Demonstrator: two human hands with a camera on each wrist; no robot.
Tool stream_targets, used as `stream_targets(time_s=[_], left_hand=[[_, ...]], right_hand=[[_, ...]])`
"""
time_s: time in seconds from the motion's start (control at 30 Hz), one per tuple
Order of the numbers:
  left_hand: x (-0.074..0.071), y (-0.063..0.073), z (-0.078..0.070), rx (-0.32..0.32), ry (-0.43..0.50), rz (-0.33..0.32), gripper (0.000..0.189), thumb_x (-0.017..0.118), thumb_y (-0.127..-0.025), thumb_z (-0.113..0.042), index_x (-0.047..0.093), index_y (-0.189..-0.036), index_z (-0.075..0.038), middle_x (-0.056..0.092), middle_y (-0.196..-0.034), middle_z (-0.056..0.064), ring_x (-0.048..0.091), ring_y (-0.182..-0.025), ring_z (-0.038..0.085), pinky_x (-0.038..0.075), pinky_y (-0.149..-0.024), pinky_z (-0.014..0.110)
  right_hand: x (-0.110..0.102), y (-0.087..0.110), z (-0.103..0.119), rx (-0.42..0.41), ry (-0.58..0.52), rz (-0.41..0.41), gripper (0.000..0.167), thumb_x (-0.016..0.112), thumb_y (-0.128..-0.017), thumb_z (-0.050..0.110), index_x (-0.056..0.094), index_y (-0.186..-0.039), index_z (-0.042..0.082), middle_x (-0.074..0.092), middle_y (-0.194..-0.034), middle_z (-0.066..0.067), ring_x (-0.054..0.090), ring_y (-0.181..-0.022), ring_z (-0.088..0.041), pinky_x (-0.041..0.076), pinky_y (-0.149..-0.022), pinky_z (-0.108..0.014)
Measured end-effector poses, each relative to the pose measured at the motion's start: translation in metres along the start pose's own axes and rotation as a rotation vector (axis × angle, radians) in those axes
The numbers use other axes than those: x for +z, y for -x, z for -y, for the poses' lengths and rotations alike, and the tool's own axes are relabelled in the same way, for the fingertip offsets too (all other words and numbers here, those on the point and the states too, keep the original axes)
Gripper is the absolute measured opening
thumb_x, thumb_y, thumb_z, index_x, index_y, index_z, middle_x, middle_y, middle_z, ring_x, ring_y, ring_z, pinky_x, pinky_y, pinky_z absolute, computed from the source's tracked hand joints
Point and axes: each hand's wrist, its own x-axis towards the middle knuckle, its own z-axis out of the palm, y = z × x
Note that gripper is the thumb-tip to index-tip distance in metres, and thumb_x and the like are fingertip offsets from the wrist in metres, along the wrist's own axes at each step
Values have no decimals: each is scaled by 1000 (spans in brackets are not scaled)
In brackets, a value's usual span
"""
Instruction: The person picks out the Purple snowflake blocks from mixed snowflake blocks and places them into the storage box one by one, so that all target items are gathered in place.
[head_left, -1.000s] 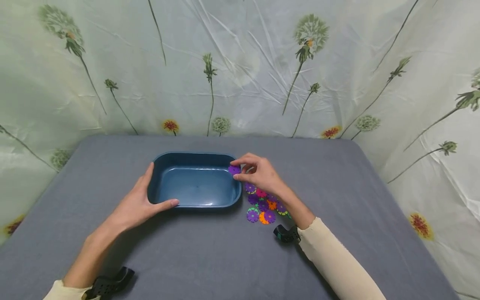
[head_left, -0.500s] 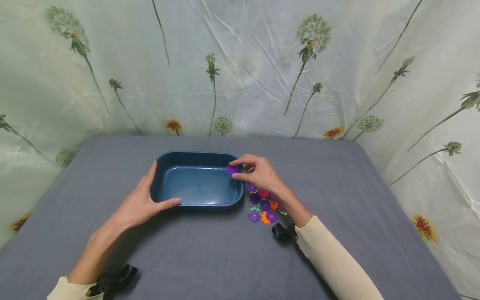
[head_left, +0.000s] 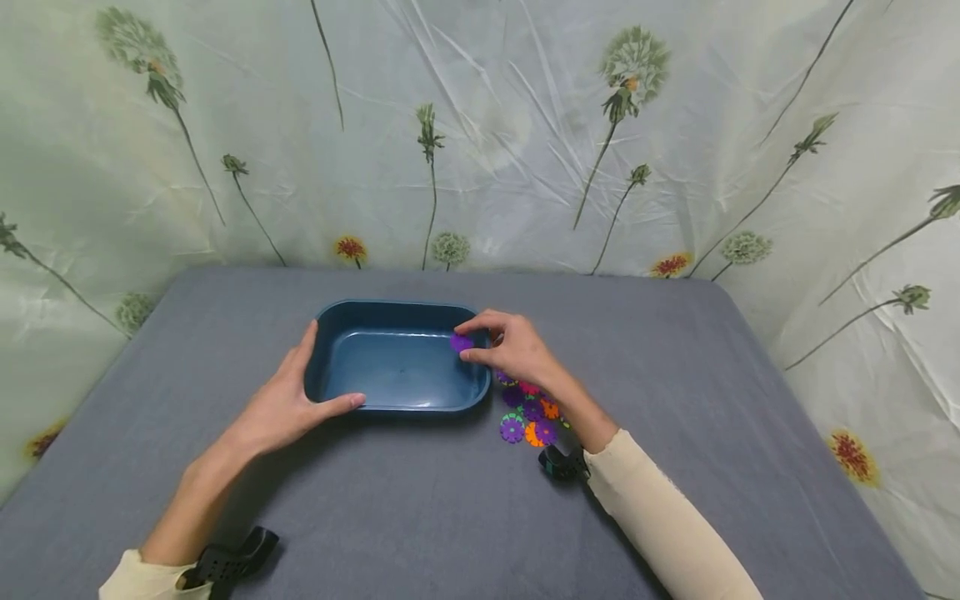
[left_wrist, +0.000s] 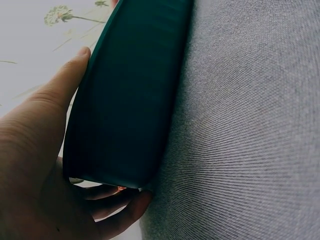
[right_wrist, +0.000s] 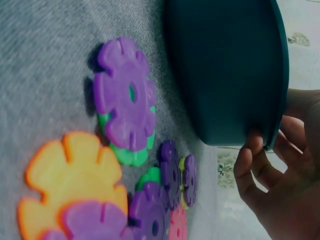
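Observation:
A dark blue plastic tub (head_left: pixel 397 410) sits on the cloth, and my left hand (head_left: pixel 273 408) grips its left end. The thumb lies along the front rim; in the left wrist view the fingers (left_wrist: pixel 122 217) wrap round the end wall. Over the tub's right end, my right hand (head_left: pixel 517 348) pinches a purple flower-shaped disc (head_left: pixel 461 342) between thumb and fingers. In the right wrist view the tub's wall hides that disc, and some of the right hand's fingers (right_wrist: pixel 255 142) are right at the rim.
Several flower-shaped discs (head_left: pixel 512 429) in purple, orange, green, pink and yellow lie overlapping right of the tub, partly under the right forearm. An orange disc (right_wrist: pixel 75 172) shows close in the right wrist view. Behind the grey-clothed table (head_left: pixel 420 517) hangs a dandelion-print curtain (head_left: pixel 510 183).
The right hand has moved slightly left and the purple disc sits a little further inside the tub's rim. The left hand keeps its grip; the whole view has shifted slightly.

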Motion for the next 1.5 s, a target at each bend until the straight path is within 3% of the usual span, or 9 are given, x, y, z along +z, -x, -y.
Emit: stream_targets(time_s=[0.17,0.33,0.5,0.6,0.7,1.07,1.5], left_hand=[[-2,1,-1,3,-1,-2,132,75,-86,-66,-19,-166,-21,8,-171,35,30,-149,61,37,-108,78],[0,1,0,9,-4,-2,132,76,-85,-65,-18,-166,-20,10,-170,35,30,-149,60,38,-108,77],[1,-1,-1,8,-3,-6,132,76,-85,-65,-18,-166,-21,10,-171,34,30,-149,60,37,-109,77],[1,-1,-2,6,-7,-9,132,76,-85,-65,-18,-166,-21,10,-171,34,29,-149,60,36,-109,77],[3,-1,-2,2,-9,-3,132,75,-85,-66,-18,-166,-20,10,-171,33,30,-149,59,37,-109,77],[4,3,-1,-6,1,6,131,74,-86,-66,-19,-166,-20,8,-171,34,28,-150,59,36,-110,77],[0,1,-2,-8,-2,31,131,72,-88,-67,-23,-164,-21,4,-171,35,28,-149,62,36,-108,79]], right_hand=[[3,-3,3,-8,20,-7,32,86,-88,20,80,-119,19,74,-113,-2,49,-73,-16,41,-66,-25],[5,-4,3,21,40,-2,33,86,-87,20,80,-119,19,75,-118,-3,49,-72,-19,38,-64,-27],[7,-5,5,27,82,-4,32,86,-88,20,80,-119,19,76,-125,-3,67,-102,-21,55,-86,-33],[8,-6,6,31,96,-7,32,86,-88,20,80,-119,19,76,-127,-4,68,-121,-23,55,-104,-41],[8,-5,7,56,109,6,32,86,-88,20,80,-119,19,76,-128,-4,66,-126,-25,53,-109,-45],[16,-3,15,141,231,33,30,84,-90,26,79,-120,24,73,-134,-3,63,-133,-26,50,-113,-47],[16,-6,19,161,229,20,35,83,-91,24,77,-125,21,68,-143,-6,58,-140,-29,48,-115,-49]])
